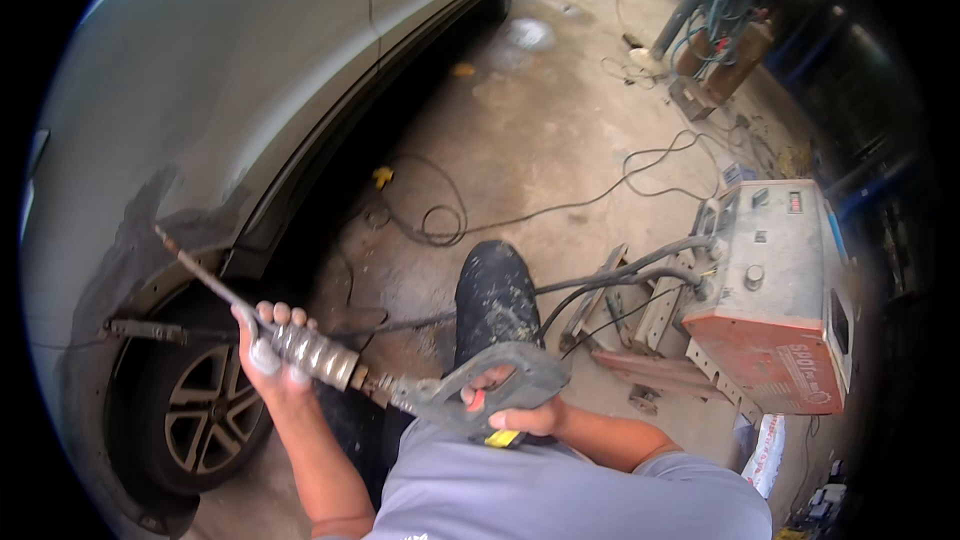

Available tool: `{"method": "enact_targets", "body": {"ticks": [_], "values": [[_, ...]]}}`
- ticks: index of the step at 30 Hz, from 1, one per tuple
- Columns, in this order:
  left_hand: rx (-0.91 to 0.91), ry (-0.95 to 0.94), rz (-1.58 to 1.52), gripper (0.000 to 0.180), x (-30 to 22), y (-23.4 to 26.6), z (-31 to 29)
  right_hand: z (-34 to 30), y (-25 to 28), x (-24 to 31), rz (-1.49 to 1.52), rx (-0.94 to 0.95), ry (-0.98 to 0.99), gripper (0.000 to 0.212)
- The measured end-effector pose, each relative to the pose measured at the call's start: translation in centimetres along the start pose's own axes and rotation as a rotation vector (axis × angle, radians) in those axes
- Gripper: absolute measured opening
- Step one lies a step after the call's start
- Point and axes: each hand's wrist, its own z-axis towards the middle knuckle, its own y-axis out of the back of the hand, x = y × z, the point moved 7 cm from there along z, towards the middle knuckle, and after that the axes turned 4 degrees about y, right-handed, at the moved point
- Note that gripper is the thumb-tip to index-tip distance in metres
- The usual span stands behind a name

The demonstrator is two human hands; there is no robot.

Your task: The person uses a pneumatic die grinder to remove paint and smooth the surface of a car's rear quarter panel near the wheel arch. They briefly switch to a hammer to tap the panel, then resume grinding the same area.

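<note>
A slide-hammer dent puller gun lies slantwise across my lap. My right hand is wrapped round its dark looped handle, by a red trigger button. Farther forward, my left hand, partly in a whitish glove or covering, closes on the front of the puller, at the ribbed metal slide weight. From there a thin rod reaches up-left. Its tip is at the dark, sanded patch above the car's wheel arch; I cannot tell whether it touches. A metal clamp grips the arch edge, with a cable running from it.
The grey car fills the left side, its wheel below the arch. At right stands a grey-and-red welder unit with thick cables. A thin cord loops over the concrete floor. Farther back are a post and hoses.
</note>
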Motion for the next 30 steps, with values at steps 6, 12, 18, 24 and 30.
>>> {"method": "enact_targets", "body": {"ticks": [6,12,18,24,30], "values": [[-0.039,-0.073,0.037,0.047,-0.8,-0.7,-1.3,0.7,-1.4,1.0,0.241,-0.009,0.057,0.046],[-0.098,-0.056,-0.038,0.049,-0.4,-1.3,-0.7,0.9,-1.9,1.8,0.138,0.048,0.040,0.038],[-0.079,-0.049,-0.041,0.049,-0.4,-1.3,-0.9,0.7,-1.8,1.7,0.142,0.007,0.066,0.037],[-0.069,-0.067,-0.087,0.050,-1.1,-0.8,-1.3,0.4,-1.6,1.2,-0.035,-0.020,-0.033,0.051],[-0.087,0.024,-0.153,0.058,-0.3,-0.8,-0.6,-0.4,-0.1,0.4,0.045,-0.164,0.176,0.061]]}}
